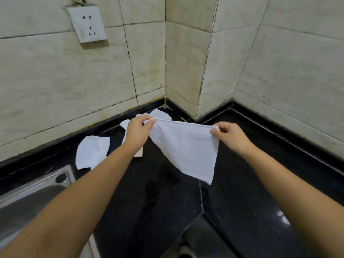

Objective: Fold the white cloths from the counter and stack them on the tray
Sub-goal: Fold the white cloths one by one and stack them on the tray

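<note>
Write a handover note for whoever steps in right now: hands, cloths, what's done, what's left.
Left hand and right hand each pinch a top corner of one white cloth, held spread above the black counter, unfolded.
A crumpled cloth lies by the sink; more cloths sit in the corner behind the left hand.
No tray in view; nothing visibly stacked.
Left: fold the held cloth, then the others, and stack.

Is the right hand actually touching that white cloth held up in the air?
Touching. The head view shows the right hand pinching the top corner of the white cloth.
</note>
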The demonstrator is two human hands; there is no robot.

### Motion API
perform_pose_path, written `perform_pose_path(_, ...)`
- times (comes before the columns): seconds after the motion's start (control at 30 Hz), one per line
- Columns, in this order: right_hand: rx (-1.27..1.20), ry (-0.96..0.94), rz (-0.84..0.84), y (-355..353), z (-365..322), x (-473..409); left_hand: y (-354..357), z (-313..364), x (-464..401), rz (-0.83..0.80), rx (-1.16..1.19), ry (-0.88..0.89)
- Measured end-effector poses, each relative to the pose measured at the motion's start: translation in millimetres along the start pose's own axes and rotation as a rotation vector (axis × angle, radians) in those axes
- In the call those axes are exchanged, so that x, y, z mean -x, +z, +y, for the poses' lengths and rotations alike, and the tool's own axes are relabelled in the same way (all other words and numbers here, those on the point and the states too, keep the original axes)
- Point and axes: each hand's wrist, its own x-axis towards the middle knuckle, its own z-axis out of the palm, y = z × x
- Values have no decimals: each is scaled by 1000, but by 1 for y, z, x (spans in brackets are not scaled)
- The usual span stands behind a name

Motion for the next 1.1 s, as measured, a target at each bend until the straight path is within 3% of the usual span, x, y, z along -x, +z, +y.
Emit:
perform_pose_path(0.13, -59, -26, 95, 9, -18, -21, -19, 7, -8, 77, 98, -61)
perform_pose_path(0.23, -60, -75, 63, 19, -21, -16, -32, 1, -2, 26, 186, -77)
perform_pose_path(0.37, 7, -16, -111, 34, 12, 7, -43, -36, 38, -282, 127, -127)
perform_pose_path(0.53, 146, 124, -483, 67, 82, 54, -28, -105, 115, -697, -11, -401)
perform_pose_path(0.6, 197, 179, -600, 77, 99, 68, -21, -121, 130, -779, -59, -466)
perform_pose_path(0.7, 186, 230, -645, 83, 107, 69, -14, -130, 127, -745, -112, -478)
perform_pose_path(0.9, 233, 272, -487, 93, 100, 18, 5, -129, 83, -519, -286, -397)
perform_pose_path(1.1, 396, 345, -409, 115, 105, -9, 36, -139, 72, -415, -530, -375)
